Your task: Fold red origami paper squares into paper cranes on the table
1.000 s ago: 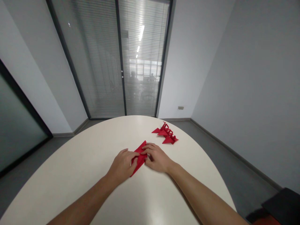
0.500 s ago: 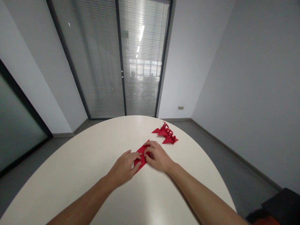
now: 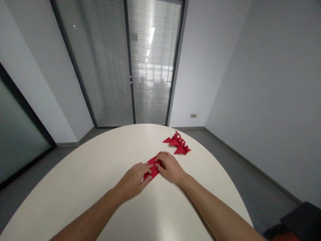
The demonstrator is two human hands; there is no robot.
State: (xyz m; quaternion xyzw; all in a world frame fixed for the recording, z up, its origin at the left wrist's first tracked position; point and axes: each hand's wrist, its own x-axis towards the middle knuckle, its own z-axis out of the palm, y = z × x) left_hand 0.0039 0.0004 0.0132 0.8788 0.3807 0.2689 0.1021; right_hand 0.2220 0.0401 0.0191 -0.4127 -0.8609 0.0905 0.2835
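A piece of folded red paper (image 3: 154,171) lies slanted on the white table between my two hands. My left hand (image 3: 135,177) grips its left end, fingers on top and thumb along the near edge. Curled over the right part of the sheet is my right hand (image 3: 170,167), its fingertips pressed against the paper. Fingers cover much of the sheet, so its exact folds are hard to make out. Just beyond my right hand sit several red folded-paper figures (image 3: 178,144) with pointed wings, like paper cranes, bunched in a row.
The round white table (image 3: 100,167) curves away in front of me. Behind it stands a glass partition (image 3: 110,83) with blinds, and a grey-white wall (image 3: 263,83) runs along the right. A dark object (image 3: 303,221) is at the lower right, off the table.
The red paper has turned slightly, its near tip drawing up and its far end shifting right. Both hands have moved only a little with it. The folded figures stay put.
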